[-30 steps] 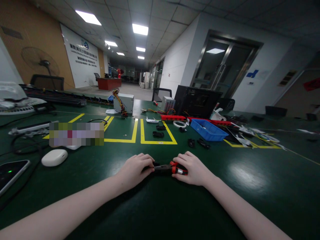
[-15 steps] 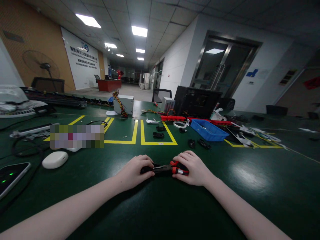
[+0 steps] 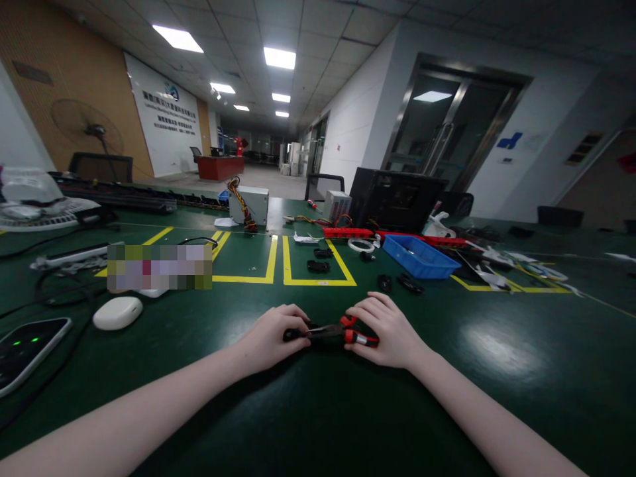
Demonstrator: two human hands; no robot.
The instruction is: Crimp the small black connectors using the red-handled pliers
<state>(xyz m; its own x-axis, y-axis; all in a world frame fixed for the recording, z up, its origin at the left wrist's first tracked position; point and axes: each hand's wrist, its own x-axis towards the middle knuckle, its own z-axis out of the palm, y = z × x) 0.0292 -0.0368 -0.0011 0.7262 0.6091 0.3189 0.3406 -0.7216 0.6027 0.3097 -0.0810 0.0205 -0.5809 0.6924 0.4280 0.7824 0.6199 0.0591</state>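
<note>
My right hand (image 3: 385,331) is closed round the red-and-black handles of a pair of pliers (image 3: 358,338). The pliers' narrow metal jaws point left, toward my left hand (image 3: 279,336). Between the thumb and fingers of that left hand is a small black part (image 3: 293,334); its exact kind is hard to make out. The jaw tips meet the black part at my left fingertips, and whether they grip it is hidden. Both hands rest low over the green table (image 3: 318,411).
Black parts (image 3: 318,265) lie inside a yellow-taped square, with others (image 3: 410,284) near a blue tray (image 3: 420,257). On the left are a white rounded case (image 3: 118,313), a phone-like device (image 3: 32,351) and cables. A black computer case (image 3: 397,202) stands behind.
The whole view has shifted slightly, moving the table's things a little to the right in the picture. Both hands keep their hold, and the pliers' handles look slightly farther apart.
</note>
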